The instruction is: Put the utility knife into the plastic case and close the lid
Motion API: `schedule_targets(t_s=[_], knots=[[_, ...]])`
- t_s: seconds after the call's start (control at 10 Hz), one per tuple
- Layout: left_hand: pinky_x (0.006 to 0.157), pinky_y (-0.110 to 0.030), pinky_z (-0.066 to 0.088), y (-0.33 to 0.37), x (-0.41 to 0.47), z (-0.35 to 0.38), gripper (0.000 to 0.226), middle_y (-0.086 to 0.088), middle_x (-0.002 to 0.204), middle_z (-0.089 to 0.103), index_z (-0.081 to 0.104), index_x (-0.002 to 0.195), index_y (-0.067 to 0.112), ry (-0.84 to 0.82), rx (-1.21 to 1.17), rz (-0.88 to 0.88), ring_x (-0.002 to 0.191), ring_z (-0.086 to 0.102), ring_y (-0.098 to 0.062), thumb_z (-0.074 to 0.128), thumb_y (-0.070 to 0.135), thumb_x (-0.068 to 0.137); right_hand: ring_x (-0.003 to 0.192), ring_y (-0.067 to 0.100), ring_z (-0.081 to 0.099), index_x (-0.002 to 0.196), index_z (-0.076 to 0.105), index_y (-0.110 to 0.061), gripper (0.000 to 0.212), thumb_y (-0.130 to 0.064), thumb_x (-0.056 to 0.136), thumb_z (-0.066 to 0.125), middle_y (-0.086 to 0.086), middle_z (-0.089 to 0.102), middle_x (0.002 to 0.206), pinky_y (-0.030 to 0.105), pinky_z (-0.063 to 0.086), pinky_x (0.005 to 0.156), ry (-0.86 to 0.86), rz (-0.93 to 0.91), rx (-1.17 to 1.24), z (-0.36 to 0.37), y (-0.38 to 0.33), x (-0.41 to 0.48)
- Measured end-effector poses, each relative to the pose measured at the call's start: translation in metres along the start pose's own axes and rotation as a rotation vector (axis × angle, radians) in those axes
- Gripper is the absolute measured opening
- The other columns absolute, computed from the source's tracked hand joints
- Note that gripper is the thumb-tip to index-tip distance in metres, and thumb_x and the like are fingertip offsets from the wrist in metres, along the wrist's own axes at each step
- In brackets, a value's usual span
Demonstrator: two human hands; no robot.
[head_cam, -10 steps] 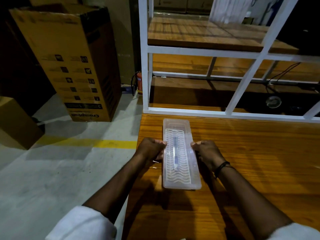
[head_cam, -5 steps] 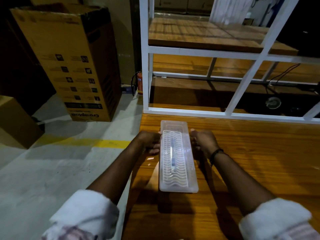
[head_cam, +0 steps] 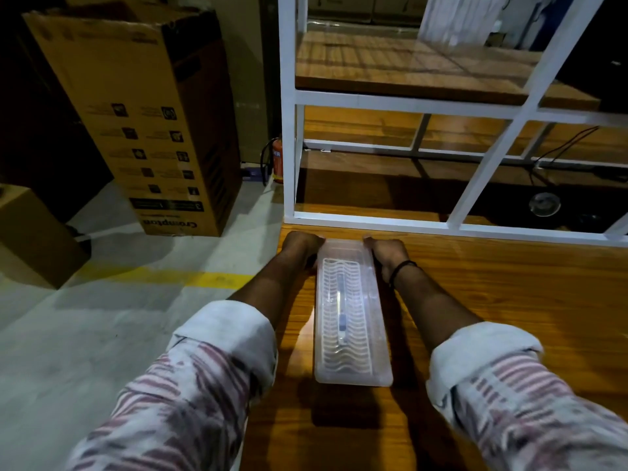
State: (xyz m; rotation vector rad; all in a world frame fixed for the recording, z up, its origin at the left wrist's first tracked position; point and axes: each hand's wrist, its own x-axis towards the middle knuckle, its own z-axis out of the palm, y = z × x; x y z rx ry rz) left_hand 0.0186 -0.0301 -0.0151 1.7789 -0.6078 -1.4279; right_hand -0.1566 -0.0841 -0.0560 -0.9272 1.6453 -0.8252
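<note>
A clear plastic case (head_cam: 351,314) is laid lengthwise on the wooden table (head_cam: 509,300), near the table's left edge, w/ its long axis run from 6 o'clock to 12 o'clock. The lid (head_cam: 370,300) is seen seated flat on the case, a wavy ribbed pattern shown through it. The utility knife (head_cam: 341,309) is made out inside, through the lid, as a slim pale bar w/ a darker slider toward the near end, aligned w/ the case's length approx. along its centre. The far end of the case is gripped from both sides: the left hand (head_cam: 300,248) is set at the case's 11 o'clock corner, the right hand (head_cam: 387,254) at the 1 o'clock corner. Fingers of both hands are curled and pressed against the case's far corners and side walls; whether fingertips are pressed on the lid top or only the rim cannot be told. A dark band (head_cam: 401,270) is worn at the right wrist. At 12 o'clock beyond the table a white metal frame (head_cam: 289,130) is stood; at 10 o'clock a tall cardboard box (head_cam: 142,124) is stood on the floor.
</note>
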Motion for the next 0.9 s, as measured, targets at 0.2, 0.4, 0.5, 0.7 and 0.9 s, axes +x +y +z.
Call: schedule_targets(t_s=[0.2, 0.4, 0.5, 0.7, 0.9], knots=[[0.076, -0.046, 0.059, -0.002, 0.011, 0.001, 0.020, -0.017, 0.102, 0.067, 0.057, 0.084, 0.013, 0.026, 0.014, 0.024, 0.089, 0.065, -0.035, 0.069, 0.024, 0.096, 0.087, 0.035, 0.073, 0.108, 0.072, 0.006, 0.035, -0.021, 0.087, 0.076, 0.019, 0.076, 0.106, 0.054, 0.060, 0.085, -0.026, 0.014, 0.099, 0.003, 0.000, 0.003], [0.058, -0.037, 0.055, -0.007, 0.003, 0.000, 0.020, -0.014, 0.095, 0.067, 0.056, 0.082, 0.017, 0.052, -0.026, 0.093, 0.070, 0.064, -0.028, 0.070, 0.021, 0.095, 0.094, 0.039, 0.075, 0.093, 0.074, 0.007, 0.041, -0.030, 0.079, 0.084, 0.020, 0.079, 0.098, 0.063, 0.060, 0.081, 0.031, -0.018, 0.083, 0.003, 0.008, 0.009], [0.054, -0.035, 0.053, -0.007, -0.005, 0.000, 0.020, -0.011, 0.091, 0.065, 0.055, 0.084, 0.018, 0.066, -0.042, 0.105, 0.069, 0.062, -0.026, 0.070, 0.024, 0.095, 0.084, 0.032, 0.073, 0.080, 0.073, 0.000, 0.033, -0.032, 0.082, 0.082, 0.014, 0.077, 0.090, 0.050, 0.062, 0.078, 0.031, -0.060, 0.045, -0.003, 0.007, -0.004], [0.063, -0.036, 0.056, -0.031, -0.013, -0.012, 0.036, -0.016, 0.085, 0.070, 0.067, 0.095, 0.006, 0.109, 0.161, 0.229, 0.067, 0.065, -0.028, 0.065, 0.041, 0.095, 0.108, 0.030, 0.065, 0.105, 0.070, -0.010, 0.022, -0.028, 0.093, 0.068, 0.012, 0.071, 0.112, 0.037, 0.051, 0.093, 0.071, -0.428, -0.319, -0.011, 0.017, -0.046], [0.094, -0.042, 0.055, 0.000, -0.029, -0.022, 0.050, -0.010, 0.130, 0.059, 0.061, 0.126, 0.017, 0.370, 0.637, 0.706, 0.113, 0.063, -0.030, 0.059, 0.055, 0.093, 0.137, 0.032, 0.044, 0.136, 0.056, -0.012, 0.049, -0.034, 0.093, 0.064, 0.013, 0.054, 0.143, 0.046, 0.042, 0.109, 0.182, -0.909, -0.601, -0.005, -0.015, -0.075]])
